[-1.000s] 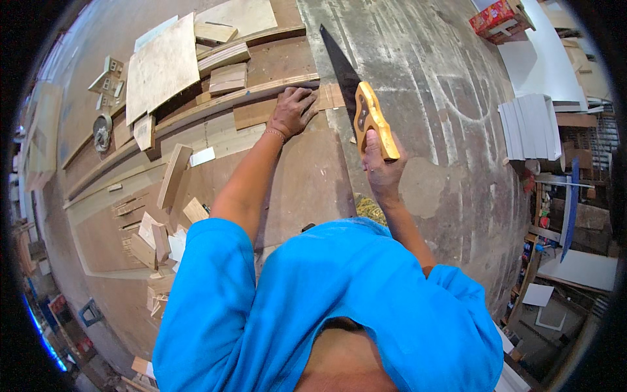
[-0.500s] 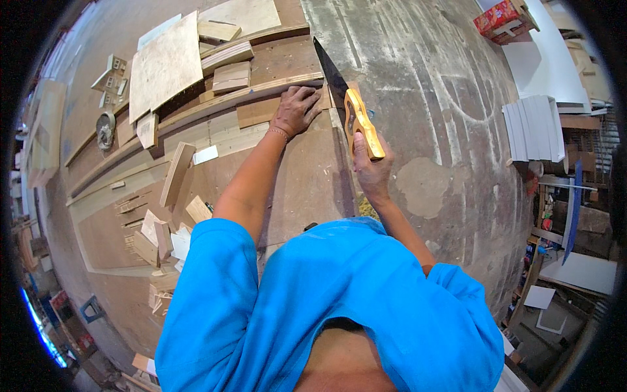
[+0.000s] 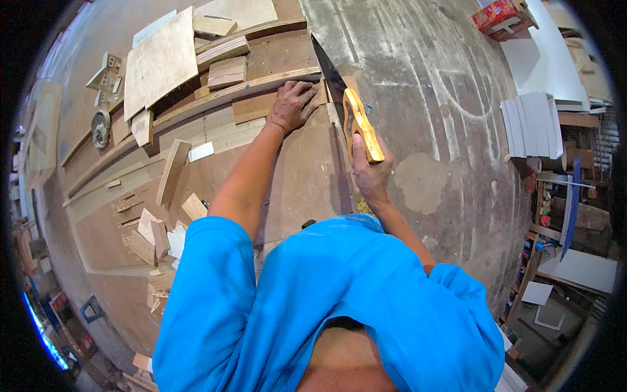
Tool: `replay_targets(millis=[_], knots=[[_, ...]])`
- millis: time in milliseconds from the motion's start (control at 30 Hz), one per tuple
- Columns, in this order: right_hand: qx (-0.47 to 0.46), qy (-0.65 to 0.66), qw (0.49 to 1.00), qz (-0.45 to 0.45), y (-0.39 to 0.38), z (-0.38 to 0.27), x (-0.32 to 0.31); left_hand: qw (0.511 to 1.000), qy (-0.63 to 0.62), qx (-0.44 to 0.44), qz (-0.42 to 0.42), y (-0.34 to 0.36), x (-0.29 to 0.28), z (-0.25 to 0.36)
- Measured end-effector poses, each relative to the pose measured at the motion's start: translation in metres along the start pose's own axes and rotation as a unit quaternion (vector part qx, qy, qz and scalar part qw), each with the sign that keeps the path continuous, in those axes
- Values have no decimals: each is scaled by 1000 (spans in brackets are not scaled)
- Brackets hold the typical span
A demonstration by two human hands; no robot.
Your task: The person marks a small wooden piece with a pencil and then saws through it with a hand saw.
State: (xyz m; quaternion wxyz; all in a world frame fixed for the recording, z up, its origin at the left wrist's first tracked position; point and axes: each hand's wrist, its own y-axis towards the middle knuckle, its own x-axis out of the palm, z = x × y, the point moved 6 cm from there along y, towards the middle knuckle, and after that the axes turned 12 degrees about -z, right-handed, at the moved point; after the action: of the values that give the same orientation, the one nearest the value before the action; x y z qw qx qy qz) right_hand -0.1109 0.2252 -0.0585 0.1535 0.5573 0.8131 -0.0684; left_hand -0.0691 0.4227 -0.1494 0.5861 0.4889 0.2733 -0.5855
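Note:
My right hand [image 3: 372,171] is wrapped round the yellow handle of a handsaw [image 3: 361,124]. Its dark blade points away and slightly left, crossing a flat wooden board [image 3: 251,108] near the bench edge. My left hand [image 3: 294,108] presses on that board with bent fingers, close to the blade's left side. Along the far side of the board runs a long wooden strip [image 3: 215,101], with my fingertips next to it. Part of the board is hidden under my left hand, and the cut itself is too small to make out.
Wood offcuts [image 3: 153,236] lie scattered on the bench at left. Beyond the strip are a plywood sheet [image 3: 160,62], a short block [image 3: 226,72] and a round metal piece [image 3: 100,129]. Stacked white panels [image 3: 532,125] and a red box [image 3: 503,19] stand at right, past the concrete floor [image 3: 450,130].
The bench and its pieces have shifted slightly left in the picture. Both hands keep nearly the same places, with the saw still across the board.

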Motion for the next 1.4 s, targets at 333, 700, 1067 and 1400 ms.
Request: replay_targets(millis=[333, 700, 1067, 1400], knots=[[7, -41, 999, 25, 64, -6, 14, 1000, -3, 9, 6, 2, -2, 2], [21, -33, 999, 8, -3, -16, -4, 1000, 7, -6, 8, -1, 0, -1], [49, -6, 999, 7, -2, -25, -2, 1000, 8, -14, -7, -2, 5, -7], [-1, -69, 997, 20, 76, -24, 36, 1000, 2, -10, 4, -3, 2, -3]])
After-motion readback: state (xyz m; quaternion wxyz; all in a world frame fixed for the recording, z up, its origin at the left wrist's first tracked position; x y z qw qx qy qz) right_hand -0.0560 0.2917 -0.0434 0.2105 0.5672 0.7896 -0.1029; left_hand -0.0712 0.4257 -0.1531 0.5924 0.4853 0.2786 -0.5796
